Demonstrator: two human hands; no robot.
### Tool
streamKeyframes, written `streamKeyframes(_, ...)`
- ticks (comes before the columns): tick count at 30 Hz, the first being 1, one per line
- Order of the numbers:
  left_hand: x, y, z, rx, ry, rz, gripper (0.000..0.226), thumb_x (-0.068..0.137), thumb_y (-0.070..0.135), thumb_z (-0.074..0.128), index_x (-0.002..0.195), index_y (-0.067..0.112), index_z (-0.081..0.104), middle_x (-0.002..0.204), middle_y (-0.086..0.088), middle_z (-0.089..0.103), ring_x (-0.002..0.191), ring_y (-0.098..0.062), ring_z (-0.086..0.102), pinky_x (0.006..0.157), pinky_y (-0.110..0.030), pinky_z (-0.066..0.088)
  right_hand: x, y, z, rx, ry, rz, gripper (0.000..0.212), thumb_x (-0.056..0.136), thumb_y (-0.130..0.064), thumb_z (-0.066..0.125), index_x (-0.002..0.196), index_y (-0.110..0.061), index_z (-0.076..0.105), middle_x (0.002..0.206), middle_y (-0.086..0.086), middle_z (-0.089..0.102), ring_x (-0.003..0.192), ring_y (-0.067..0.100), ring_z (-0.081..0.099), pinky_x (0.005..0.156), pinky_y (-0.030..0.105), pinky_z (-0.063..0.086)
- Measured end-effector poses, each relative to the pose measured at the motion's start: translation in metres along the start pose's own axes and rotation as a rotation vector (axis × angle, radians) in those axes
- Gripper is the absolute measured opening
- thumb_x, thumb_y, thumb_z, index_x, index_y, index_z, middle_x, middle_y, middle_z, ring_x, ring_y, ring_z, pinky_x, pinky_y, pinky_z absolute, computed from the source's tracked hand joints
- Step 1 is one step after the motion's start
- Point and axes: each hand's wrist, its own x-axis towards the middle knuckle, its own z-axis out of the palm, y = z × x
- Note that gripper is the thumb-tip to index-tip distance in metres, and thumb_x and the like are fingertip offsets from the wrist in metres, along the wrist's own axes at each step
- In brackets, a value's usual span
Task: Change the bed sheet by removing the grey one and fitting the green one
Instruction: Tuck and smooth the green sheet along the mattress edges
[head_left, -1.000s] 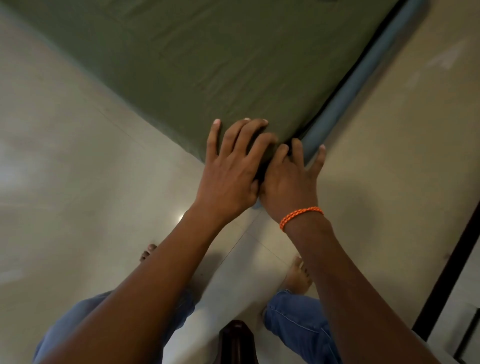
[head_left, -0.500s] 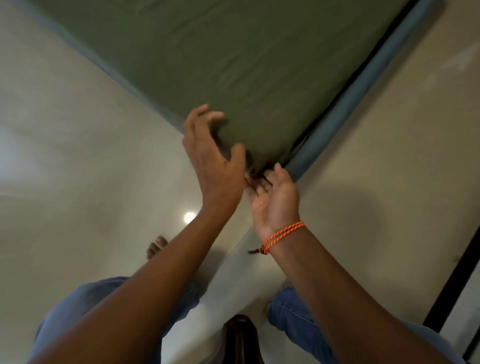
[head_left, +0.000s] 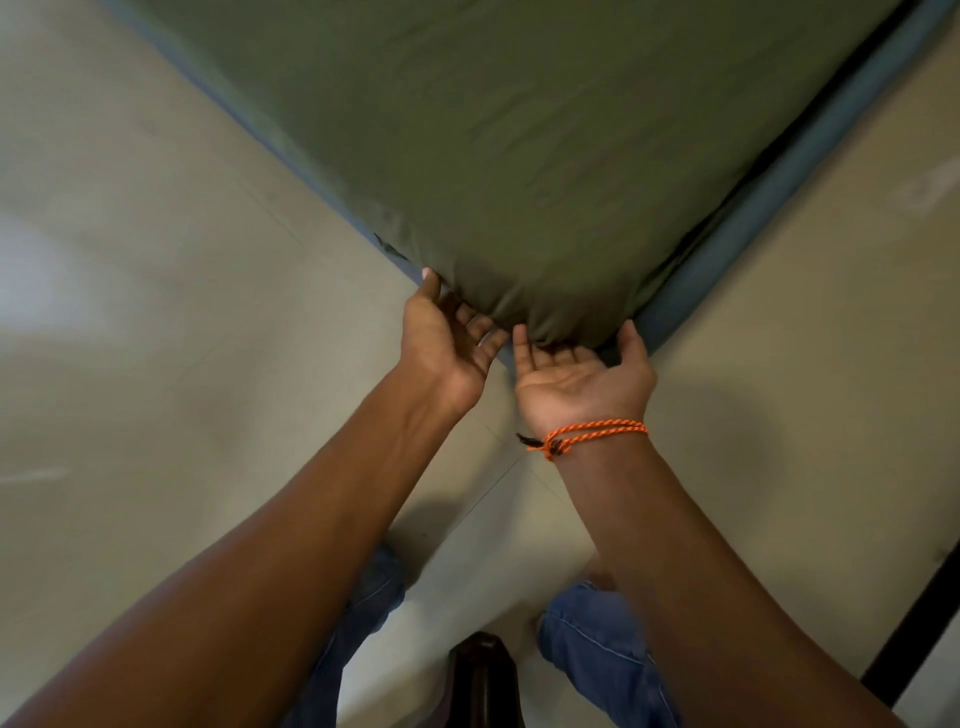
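The green sheet (head_left: 519, 130) lies smooth over the mattress, and its near corner points at me. A blue edge (head_left: 727, 244) of the mattress shows below the sheet along both sides. My left hand (head_left: 447, 338) is at the left of the corner, thumb up against the sheet's edge, fingers reaching under the corner. My right hand (head_left: 576, 379), with an orange cord at the wrist, is palm up just right of it. Its fingers slide beneath the green corner and the thumb touches the corner's right side. Both sets of fingertips are hidden under the fabric. No grey sheet is in view.
Pale tiled floor (head_left: 156, 364) surrounds the bed corner on both sides. My legs in blue jeans (head_left: 597, 639) stand below the hands. A dark brown object (head_left: 483, 675) sits between my feet. A black strip (head_left: 914, 634) runs along the lower right.
Both hands have left the top of the corner and turned palm up, then slid under it. The green corner now looks rounded and drawn down over the mattress.
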Motion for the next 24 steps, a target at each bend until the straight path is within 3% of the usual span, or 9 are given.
streamKeyframes(3,0.002,0.009,-0.004,0.234,0.082,0.039,0.038,0.114,0.034,0.036,0.115,0.011,0.066,0.091,-0.005,0.072,0.083,-0.022,0.069,0.089,-0.043,0.063,0.006,-0.003,-0.001,-0.251,0.012,-0.040,0.041,0.106,-0.037,0.050,0.135,-0.009,0.058,0.128,0.014,0.061,0.114,0.028,0.062,0.089,0.043,0.056)
streamKeyframes(6,0.002,0.015,-0.005,0.418,0.202,0.071,0.030,0.106,0.010,0.042,0.123,0.001,0.065,0.094,-0.009,0.067,0.081,-0.025,0.067,0.084,-0.044,0.064,0.012,-0.003,-0.006,-0.524,0.155,-0.086,0.050,0.110,-0.037,0.043,0.135,0.006,0.053,0.111,0.022,0.066,0.087,0.031,0.069,0.066,0.039,0.063)
streamKeyframes(9,-0.001,0.026,-0.001,0.351,0.262,0.199,0.033,0.102,0.003,0.040,0.128,0.001,0.060,0.106,-0.011,0.068,0.092,-0.027,0.070,0.085,-0.047,0.065,0.000,0.004,-0.013,-0.799,0.190,-0.056,0.053,0.112,-0.030,0.029,0.119,0.016,0.054,0.096,0.029,0.071,0.072,0.033,0.073,0.056,0.036,0.062)
streamKeyframes(11,0.004,0.042,-0.005,0.266,0.288,0.304,0.032,0.103,0.009,0.040,0.130,0.008,0.059,0.117,-0.010,0.069,0.101,-0.024,0.070,0.089,-0.048,0.064,-0.014,0.015,-0.025,-1.181,0.134,-0.335,0.046,0.106,-0.022,0.035,0.100,0.008,0.069,0.074,0.018,0.075,0.058,0.027,0.073,0.054,0.037,0.061)
streamKeyframes(13,0.012,0.063,-0.015,0.237,0.305,0.383,0.027,0.108,0.016,0.042,0.131,0.015,0.056,0.122,-0.005,0.067,0.108,-0.021,0.068,0.092,-0.046,0.062,-0.020,0.023,-0.031,-1.554,-0.114,-0.982,0.041,0.106,-0.022,0.047,0.078,-0.008,0.073,0.059,0.003,0.069,0.048,0.018,0.067,0.053,0.039,0.058)
streamKeyframes(15,0.023,0.078,-0.024,0.276,0.283,0.395,0.023,0.111,0.023,0.043,0.130,0.018,0.056,0.126,-0.003,0.065,0.112,-0.021,0.067,0.093,-0.045,0.062,-0.019,0.030,-0.022,-1.662,-0.470,-1.454,0.030,0.105,-0.021,0.058,0.080,-0.012,0.071,0.067,-0.001,0.067,0.057,0.014,0.062,0.055,0.035,0.053)
streamKeyframes(17,0.033,0.085,-0.028,0.340,0.260,0.349,0.026,0.112,0.029,0.044,0.126,0.012,0.057,0.124,-0.007,0.067,0.109,-0.026,0.070,0.089,-0.049,0.064,-0.009,0.041,-0.003,-1.737,-0.627,-1.595,0.017,0.103,-0.019,0.060,0.105,-0.009,0.073,0.095,0.004,0.071,0.084,0.018,0.064,0.073,0.035,0.054)
streamKeyframes(20,0.046,0.085,-0.031,0.375,0.229,0.264,0.039,0.113,0.036,0.041,0.124,0.003,0.059,0.113,-0.015,0.072,0.091,-0.029,0.074,0.061,-0.037,0.065,0.012,0.066,0.040,-2.020,-0.510,-1.653,0.034,0.099,-0.025,0.062,0.130,-0.013,0.063,0.126,0.007,0.064,0.113,0.026,0.057,0.090,0.041,0.049)
streamKeyframes(24,0.055,0.081,-0.039,0.405,0.236,0.275,0.020,0.110,0.017,0.045,0.098,0.009,0.059,0.082,-0.007,0.066,0.060,-0.018,0.060,0.049,-0.025,0.053,0.045,0.101,0.099,-2.408,-0.329,-1.754,0.038,0.098,-0.044,0.059,0.128,-0.022,0.054,0.120,0.004,0.057,0.106,0.026,0.054,0.078,0.041,0.042)
